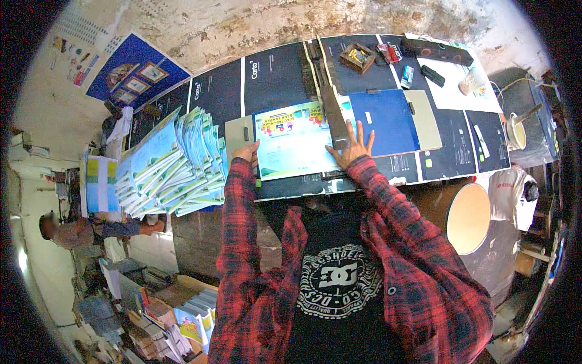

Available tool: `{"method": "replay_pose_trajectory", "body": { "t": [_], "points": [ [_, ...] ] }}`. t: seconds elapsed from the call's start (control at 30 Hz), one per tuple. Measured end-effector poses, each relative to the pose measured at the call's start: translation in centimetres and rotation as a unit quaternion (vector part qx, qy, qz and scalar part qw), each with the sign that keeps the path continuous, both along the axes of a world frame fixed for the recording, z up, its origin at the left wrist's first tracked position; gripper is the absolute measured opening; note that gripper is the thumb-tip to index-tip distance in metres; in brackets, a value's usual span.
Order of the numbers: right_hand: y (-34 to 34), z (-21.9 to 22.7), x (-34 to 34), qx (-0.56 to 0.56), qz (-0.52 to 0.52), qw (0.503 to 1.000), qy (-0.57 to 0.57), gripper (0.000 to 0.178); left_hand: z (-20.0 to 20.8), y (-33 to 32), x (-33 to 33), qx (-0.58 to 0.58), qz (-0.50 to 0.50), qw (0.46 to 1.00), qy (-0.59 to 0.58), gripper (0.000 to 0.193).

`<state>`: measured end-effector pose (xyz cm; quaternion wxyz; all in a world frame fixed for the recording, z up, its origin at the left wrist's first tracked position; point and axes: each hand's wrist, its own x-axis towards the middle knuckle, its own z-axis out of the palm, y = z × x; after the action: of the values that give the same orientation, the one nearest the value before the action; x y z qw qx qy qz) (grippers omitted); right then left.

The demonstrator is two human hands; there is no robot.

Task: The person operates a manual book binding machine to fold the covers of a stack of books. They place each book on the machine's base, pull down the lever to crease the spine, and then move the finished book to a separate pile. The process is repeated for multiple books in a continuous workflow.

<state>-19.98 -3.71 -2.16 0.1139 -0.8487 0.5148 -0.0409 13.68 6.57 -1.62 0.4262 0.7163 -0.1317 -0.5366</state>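
A printed sheet or booklet (291, 155), light blue and green with colourful pictures, lies on the dark table in front of me. My left hand (245, 151) grips its left edge, fingers partly hidden, beside a grey board (238, 130). Across the right part of the sheet reaches a long dark bar (333, 115), perhaps the arm of a long stapler. With fingers spread, my right hand (353, 145) rests flat at the near end of this bar, its thumb on the sheet. A blue board (388, 121) extends to the right of that hand.
A large fanned pile of similar printed booklets (170, 164) covers the table's left end. Farther back stand a small wooden box (357, 57) and a glass (471, 82). A mug (516, 130) is at far right, a round stool (468, 218) below the table. Another person (76, 233) is at far left.
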Motion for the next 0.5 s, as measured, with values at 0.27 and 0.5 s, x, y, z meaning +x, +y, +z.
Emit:
{"method": "replay_pose_trajectory", "body": {
  "t": [0.27, 0.5],
  "points": [
    [-1.3, 0.2, -3.1, -0.034, -0.022, 0.999, -0.008, 0.081, -3.1, -1.3, -1.8, 0.008, 0.056, 0.997, 0.053, 0.028],
    [-1.0, 0.8, -3.0, -0.028, -0.025, 0.999, 0.006, 0.081, 0.0, -1.9, -9.1, -0.179, -0.091, 0.729, -0.654, 0.060]
  ]
}}
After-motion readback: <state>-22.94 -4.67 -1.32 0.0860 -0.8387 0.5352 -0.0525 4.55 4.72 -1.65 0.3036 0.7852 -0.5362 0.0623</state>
